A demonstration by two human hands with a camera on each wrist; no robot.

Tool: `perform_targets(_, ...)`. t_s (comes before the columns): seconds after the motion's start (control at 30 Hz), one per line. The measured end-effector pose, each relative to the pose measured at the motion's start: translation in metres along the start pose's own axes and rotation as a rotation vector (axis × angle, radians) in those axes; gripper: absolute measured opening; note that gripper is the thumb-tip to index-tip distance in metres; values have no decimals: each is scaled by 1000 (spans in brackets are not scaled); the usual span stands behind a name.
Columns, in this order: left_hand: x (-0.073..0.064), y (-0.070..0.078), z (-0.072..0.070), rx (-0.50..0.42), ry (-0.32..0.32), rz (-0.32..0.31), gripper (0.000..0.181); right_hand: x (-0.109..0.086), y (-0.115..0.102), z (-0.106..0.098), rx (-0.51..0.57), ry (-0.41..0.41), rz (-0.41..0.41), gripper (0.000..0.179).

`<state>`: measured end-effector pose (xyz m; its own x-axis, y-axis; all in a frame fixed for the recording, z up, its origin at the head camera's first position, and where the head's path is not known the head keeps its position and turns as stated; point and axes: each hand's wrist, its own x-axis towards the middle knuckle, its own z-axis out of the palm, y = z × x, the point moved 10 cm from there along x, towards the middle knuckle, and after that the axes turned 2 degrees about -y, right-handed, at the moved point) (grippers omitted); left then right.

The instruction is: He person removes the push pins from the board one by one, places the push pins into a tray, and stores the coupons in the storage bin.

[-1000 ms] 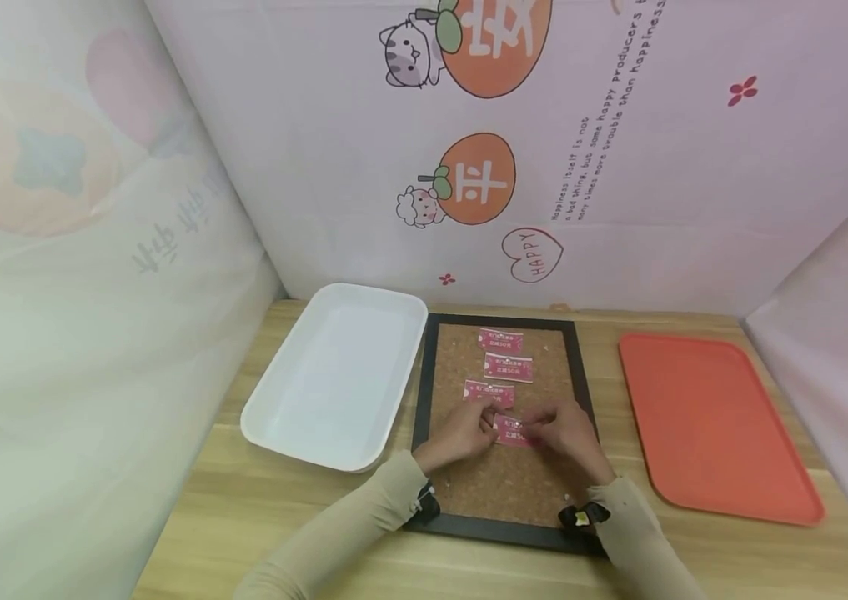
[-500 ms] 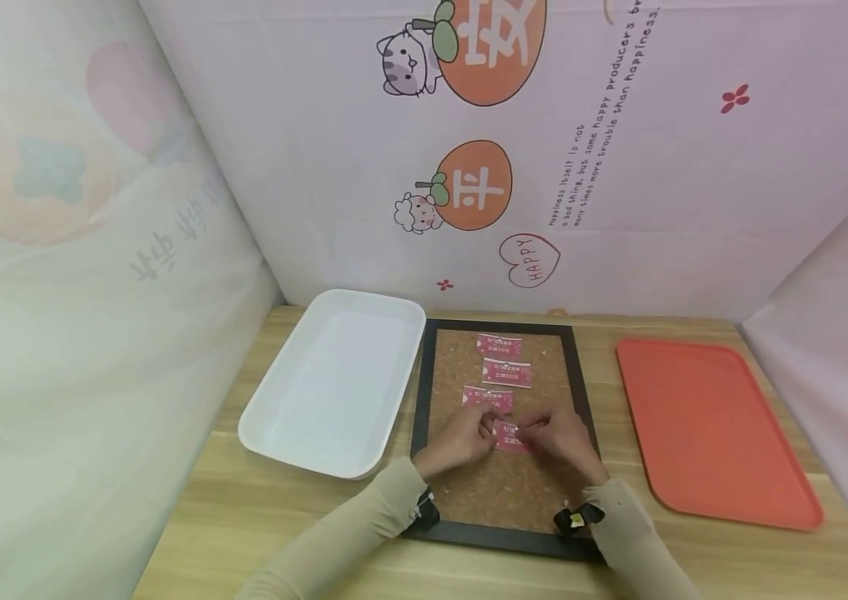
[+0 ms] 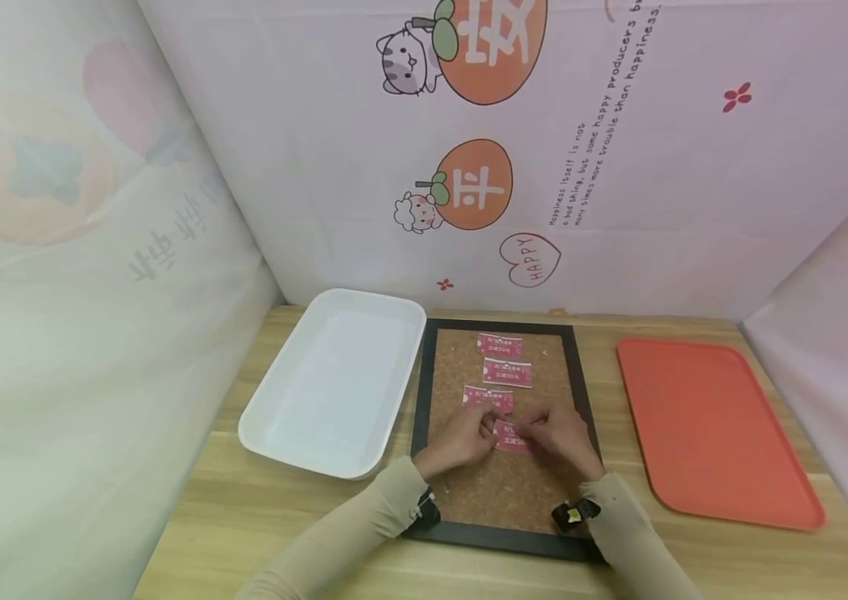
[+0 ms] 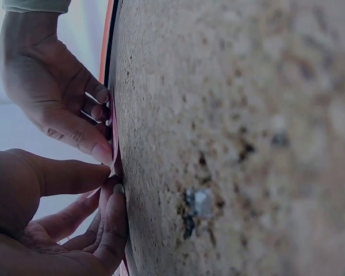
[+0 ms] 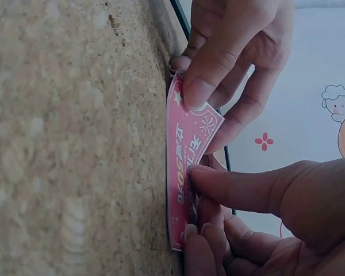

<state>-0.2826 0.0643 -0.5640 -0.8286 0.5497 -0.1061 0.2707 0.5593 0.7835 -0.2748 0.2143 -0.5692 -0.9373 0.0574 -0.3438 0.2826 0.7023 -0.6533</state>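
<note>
Just below and right of the head view's centre, the left hand [image 3: 464, 433] pinches the left end of a pink coupon [image 3: 511, 437] on the corkboard [image 3: 484, 500]; the right hand [image 3: 562, 435] grips what looks like a clear pin [image 5: 192, 192] at its upper edge. Three other coupons [image 3: 508, 373] lie above. Fastening this one seems in hand; next likely calls for flattening its lifted corner and pushing straight.

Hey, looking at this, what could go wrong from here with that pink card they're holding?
The lowest pink card bends away from the cork board in the right wrist view, so it might crease or end up crooked. The left hand partly covers the card above and might nudge it. The right hand works close beside the left, so they might bump.
</note>
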Motion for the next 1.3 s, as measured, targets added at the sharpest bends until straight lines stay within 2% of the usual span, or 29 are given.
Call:
perform_targets(0.2, -1, 1, 1, 3, -7, 7, 35, 0, -1, 1, -26, -36, 1, 17)
perform_targets(0.47, 0, 3, 1, -5, -4, 18, 33, 2, 1, 3, -40, -71, 48, 17)
perform_targets(0.93, -1, 4, -1, -17, 14, 31, 34, 2, 1, 5, -36, -66, 42, 16)
perform_targets(1.3, -2, 2, -1, -22, 13, 15, 31, 0, 0, 5, -34, -52, 13, 14)
